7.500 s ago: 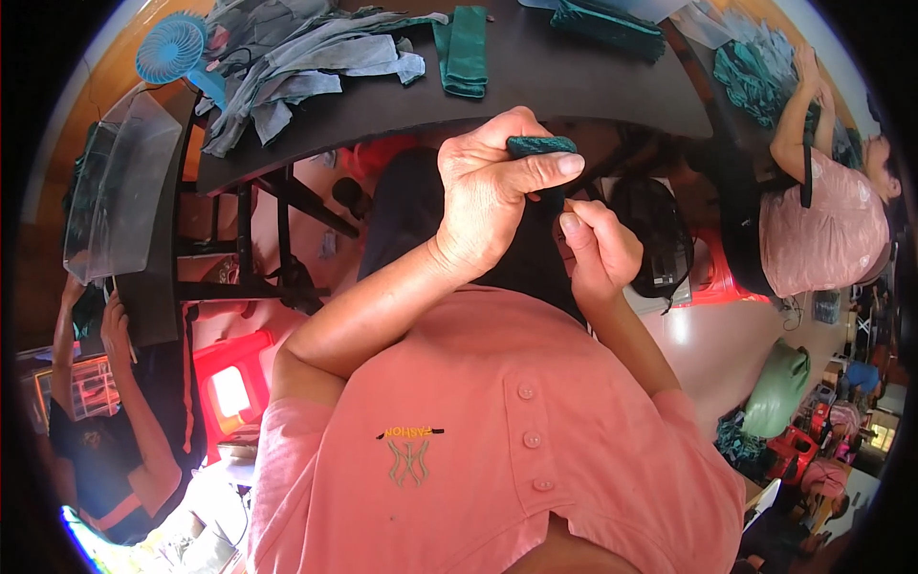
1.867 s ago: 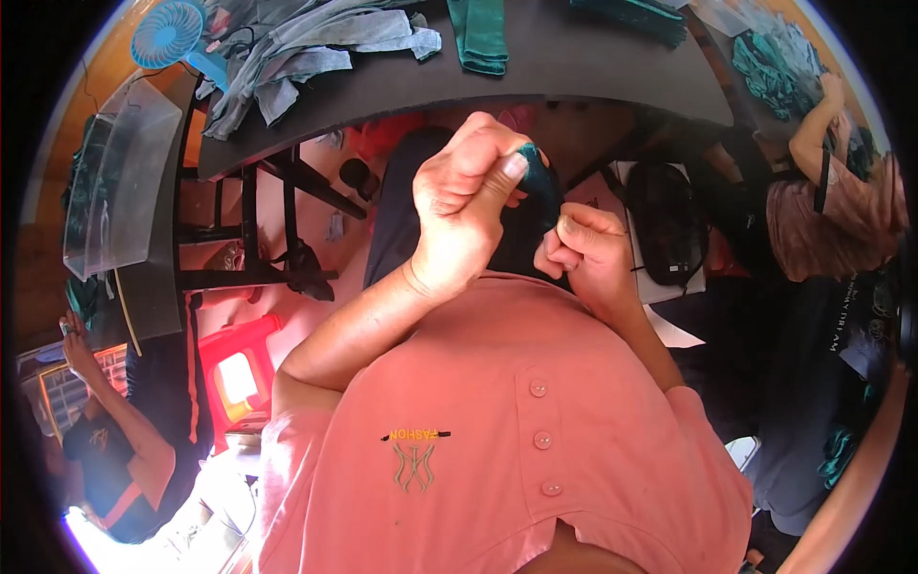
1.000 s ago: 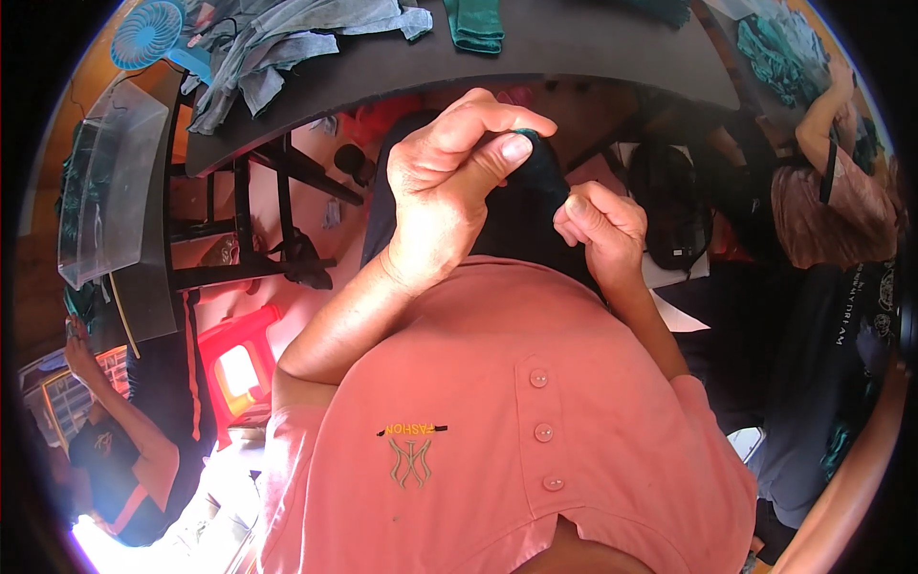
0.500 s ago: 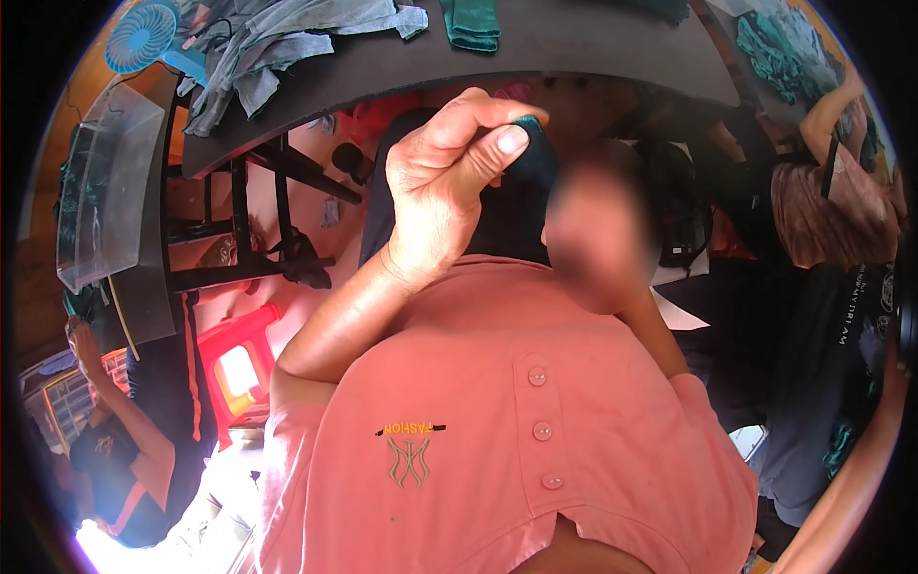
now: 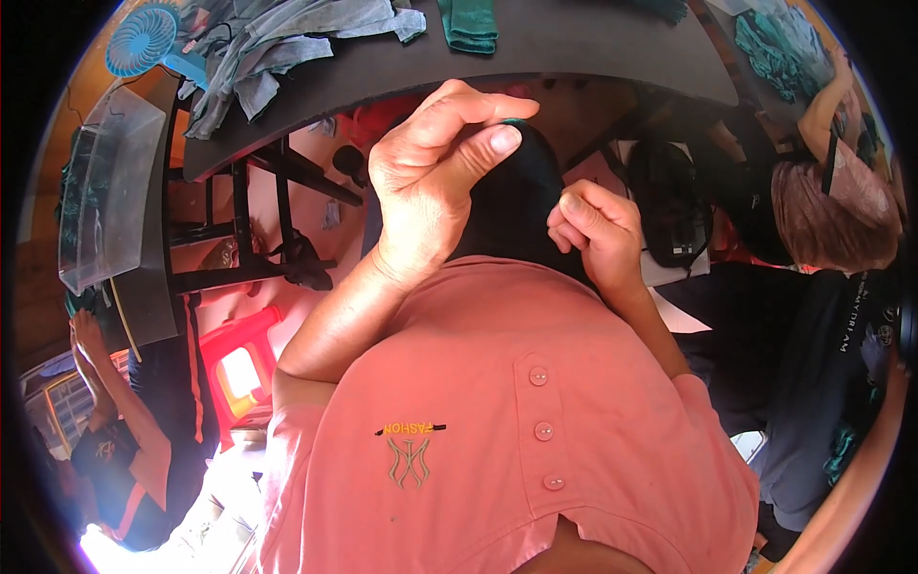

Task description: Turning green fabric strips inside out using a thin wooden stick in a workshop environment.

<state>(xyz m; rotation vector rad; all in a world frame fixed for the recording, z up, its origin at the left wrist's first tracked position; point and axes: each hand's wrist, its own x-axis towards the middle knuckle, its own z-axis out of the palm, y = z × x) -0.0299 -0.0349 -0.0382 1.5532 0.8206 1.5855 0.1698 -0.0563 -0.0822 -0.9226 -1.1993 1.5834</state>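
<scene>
In front of my chest my left hand [image 5: 426, 177] is raised, its thumb and bent forefinger closed round a small piece of dark green fabric [image 5: 515, 122]. Only a sliver of that fabric shows at the fingertips. To its right and a little lower, my right hand [image 5: 604, 230] is curled with the thumb over the fingers. Whatever it may hold is hidden. Beyond my hands, on the dark table [image 5: 593, 43], lie a folded green velvety cloth [image 5: 469, 27] and a heap of grey-blue fabric strips [image 5: 287, 38].
A blue fan [image 5: 143, 40] stands at the far left, near a clear plastic bin [image 5: 113, 191]. A red stool [image 5: 234, 359] and dark table legs [image 5: 244, 206] are below. People work on both sides; at right is another person's arm [image 5: 830, 105] near green fabric [image 5: 775, 57].
My left hand has shifted slightly left, and less of the green fabric shows. My right hand, blurred before, now shows clearly, curled. The person at left has moved their hands.
</scene>
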